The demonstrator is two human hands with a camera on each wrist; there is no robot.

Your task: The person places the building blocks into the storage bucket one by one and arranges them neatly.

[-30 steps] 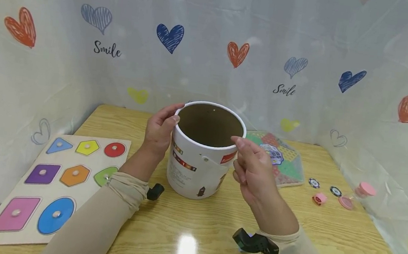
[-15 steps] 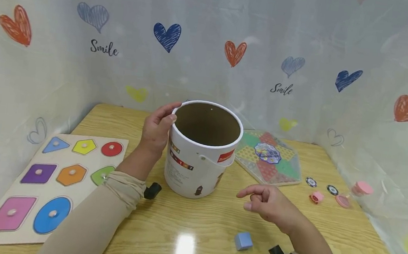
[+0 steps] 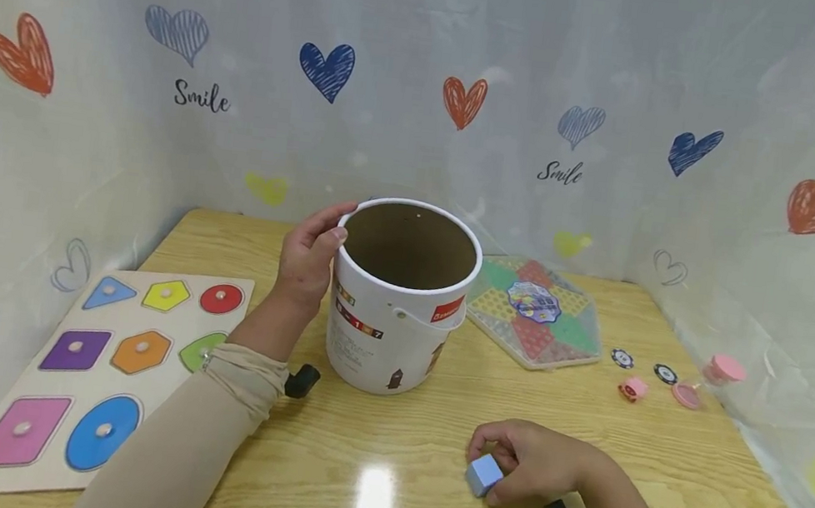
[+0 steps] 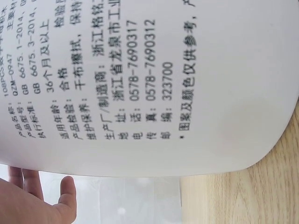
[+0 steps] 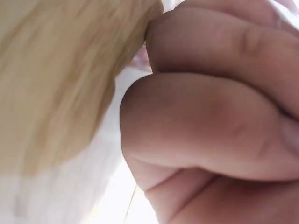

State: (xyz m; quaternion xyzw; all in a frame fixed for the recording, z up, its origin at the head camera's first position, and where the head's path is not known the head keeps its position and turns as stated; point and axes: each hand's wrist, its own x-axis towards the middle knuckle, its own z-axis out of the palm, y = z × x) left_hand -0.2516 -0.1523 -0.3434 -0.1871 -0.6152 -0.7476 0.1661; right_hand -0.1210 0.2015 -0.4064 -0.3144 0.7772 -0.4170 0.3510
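A white bucket (image 3: 382, 343) with a printed wall stands upright on the table, its handle hanging down at the side. My left hand (image 3: 308, 264) grips the left side of its rim, thumb at the near side of the edge. Lines of small print on the bucket wall (image 4: 154, 116) fill the left wrist view, with part of my left hand (image 4: 32, 203) below. Near the table's front, my right hand (image 3: 534, 467) pinches a small light-blue cube (image 3: 484, 475) between thumb and fingers. Curled fingers (image 5: 196, 121) fill much of the right wrist view, where the cube cannot be seen.
A wooden shape-puzzle board (image 3: 175, 307) with knobbed pieces lies at left. Behind the bucket, to the right, is a hexagonal patterned game box (image 3: 536, 315). Two poker chips (image 3: 644, 366), a pink figurine (image 3: 632, 388) and a pink-ended toy (image 3: 725, 369) lie farther right.
My right hand has left the bucket's rim, come down towards the front of the table and taken hold of the blue cube. The left hand keeps its grip on the bucket.
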